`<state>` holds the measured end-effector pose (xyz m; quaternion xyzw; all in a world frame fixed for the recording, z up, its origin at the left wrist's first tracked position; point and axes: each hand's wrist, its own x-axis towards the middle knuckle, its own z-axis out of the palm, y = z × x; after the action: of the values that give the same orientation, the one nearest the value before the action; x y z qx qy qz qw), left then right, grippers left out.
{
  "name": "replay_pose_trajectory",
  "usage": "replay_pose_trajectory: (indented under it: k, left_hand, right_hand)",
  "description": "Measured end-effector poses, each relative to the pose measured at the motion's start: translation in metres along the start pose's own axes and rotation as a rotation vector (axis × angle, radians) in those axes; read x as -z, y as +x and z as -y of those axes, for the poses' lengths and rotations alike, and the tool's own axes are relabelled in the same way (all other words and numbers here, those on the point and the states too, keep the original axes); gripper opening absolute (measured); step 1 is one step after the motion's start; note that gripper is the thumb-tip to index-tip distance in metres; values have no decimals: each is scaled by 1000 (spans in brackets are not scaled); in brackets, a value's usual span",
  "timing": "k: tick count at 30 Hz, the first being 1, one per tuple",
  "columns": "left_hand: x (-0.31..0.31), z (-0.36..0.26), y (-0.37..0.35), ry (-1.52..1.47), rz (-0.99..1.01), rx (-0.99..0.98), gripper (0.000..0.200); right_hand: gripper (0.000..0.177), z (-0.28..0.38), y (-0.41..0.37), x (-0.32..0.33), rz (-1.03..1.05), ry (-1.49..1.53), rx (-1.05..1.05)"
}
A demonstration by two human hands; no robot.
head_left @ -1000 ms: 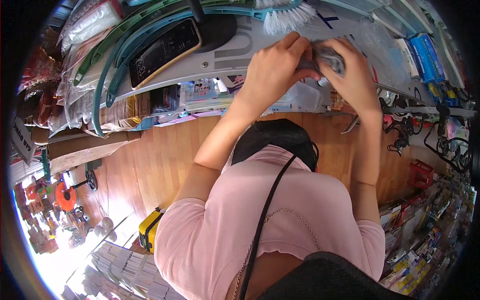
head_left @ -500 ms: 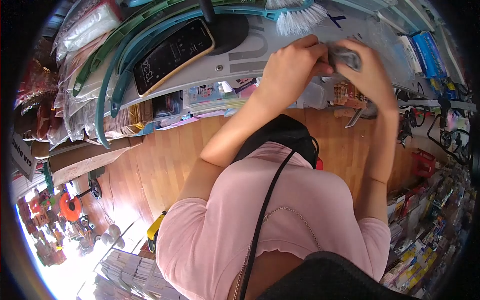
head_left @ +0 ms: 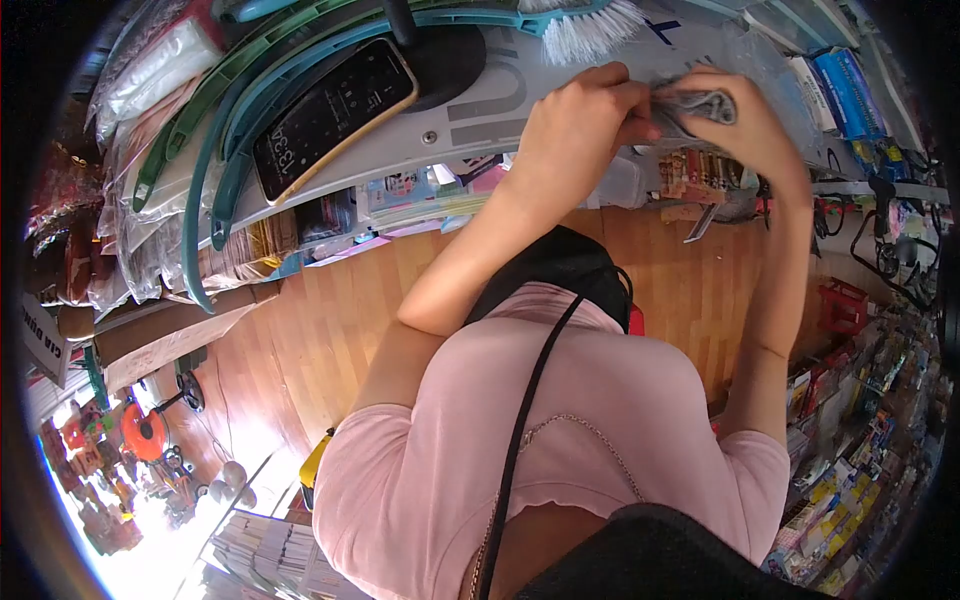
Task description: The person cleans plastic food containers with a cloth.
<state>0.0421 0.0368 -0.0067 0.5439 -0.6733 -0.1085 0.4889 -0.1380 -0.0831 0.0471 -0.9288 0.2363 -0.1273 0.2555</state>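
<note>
A small grey bundle (head_left: 702, 103) sits just above the pale counter (head_left: 480, 112), held between both hands. The left hand (head_left: 575, 125) pinches its near end with curled, pressed-together fingers; the right hand (head_left: 757, 135) wraps it from the other side. A white brush (head_left: 592, 22) lies just beyond, and a phone (head_left: 335, 105) lies well apart to the left.

The left hand (head_left: 575, 130) and right hand (head_left: 755, 135) meet above the gray tabletop (head_left: 480, 105), both gripping a small gray cloth (head_left: 703, 103). A phone (head_left: 333, 105) lies on the tabletop to the left, and a brush (head_left: 592, 22) lies near the left hand.
</note>
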Motion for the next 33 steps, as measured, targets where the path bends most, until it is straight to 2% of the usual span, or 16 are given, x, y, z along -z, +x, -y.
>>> replay_pose_trajectory:
  k: [3, 4, 5, 7, 9, 12, 13, 15, 17, 20, 23, 25, 27, 29, 31, 33]
  left_hand:
    - [0, 1, -1, -17, -24, -16, 15]
    - [0, 1, -1, -13, -67, -51, 15]
    - [0, 2, 0, -18, -61, -56, 15]
    - [2, 4, 1, 15, -6, -49, 15]
    - [1, 4, 2, 8, -16, -53, 15]
    - [-1, 4, 1, -4, -25, -37, 16]
    - [-1, 4, 0, -8, -32, -17, 17]
    - [-1, 5, 0, -13, -15, -18, 18]
    - [-1, 5, 0, -16, 3, -19, 19]
    - [-1, 5, 1, -20, -21, -40, 19]
    - [-2, 6, 0, 6, -57, -81, 19]
    - [-1, 4, 0, -16, -13, -14, 20]
    - [-1, 4, 0, -14, -16, -25, 20]
    - [-1, 4, 0, -15, -16, -35, 21]
    - [0, 3, 1, 24, 4, -39, 22]
    - [1, 2, 1, 29, 15, -29, 22]
  right_hand:
    - [26, -20, 7, 16, -22, -188, -41]
    - [26, -20, 14, 8, -116, -172, -169]
    - [26, -26, 20, -6, -121, -174, -176]
    - [27, -26, 34, -31, -370, -321, -14]
    - [27, -6, 25, -33, -341, -196, 9]
    - [27, 5, 9, -16, -62, -86, 73]
    - [27, 3, 6, -4, -64, -90, 67]
    - [26, -6, 6, 14, 145, -4, 21]
    - [26, -20, 13, 11, 133, -24, -50]
    - [28, -25, 32, -26, -230, -119, 95]
    - [25, 0, 23, -37, -256, -139, 112]
    - [24, 11, 10, -24, -213, -141, 124]
    - [24, 6, -1, -7, -18, -54, 90]
    - [24, -15, -1, 3, -4, -115, 26]
    - [25, -27, 4, 3, -191, -328, -183]
    - [27, -18, 15, -18, -309, -463, -217]
